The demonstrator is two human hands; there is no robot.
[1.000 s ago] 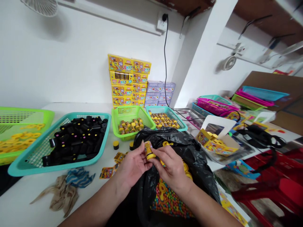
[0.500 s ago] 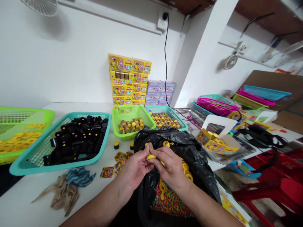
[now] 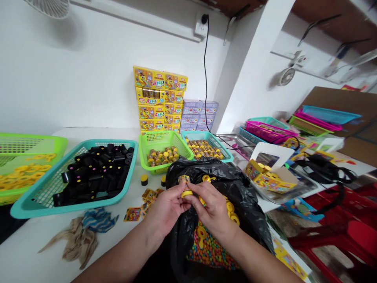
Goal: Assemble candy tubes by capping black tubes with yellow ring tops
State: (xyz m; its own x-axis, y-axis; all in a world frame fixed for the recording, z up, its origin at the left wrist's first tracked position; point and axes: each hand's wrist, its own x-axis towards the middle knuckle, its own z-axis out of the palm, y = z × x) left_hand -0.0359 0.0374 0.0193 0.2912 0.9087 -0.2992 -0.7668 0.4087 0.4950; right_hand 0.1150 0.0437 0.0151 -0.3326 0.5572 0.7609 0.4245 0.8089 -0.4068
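Note:
Both my hands meet over an open black plastic bag [image 3: 235,184] of small coloured candies [image 3: 210,251]. My left hand [image 3: 166,208] and my right hand [image 3: 213,210] pinch one small yellow labelled tube [image 3: 185,186] between their fingertips, its yellow cap toward me. Several loose yellow caps [image 3: 231,212] lie in the bag by my right hand, and some seem tucked under its fingers. A yellow scoop-like piece [image 3: 202,234] rests on the candies.
A teal basket [image 3: 35,200] of black tubes and a green basket [image 3: 11,145] of yellow parts stand left. A green basket [image 3: 156,139] and a teal one [image 3: 210,137] hold finished tubes. Stickers [image 3: 141,206], a rag [image 3: 81,236], stacked yellow boxes [image 3: 160,98] and red stools [image 3: 347,236] surround them.
The tube stood upright between my fingers a second ago; it now lies tilted away with its cap toward me, pressed between both hands. The hands stayed in place.

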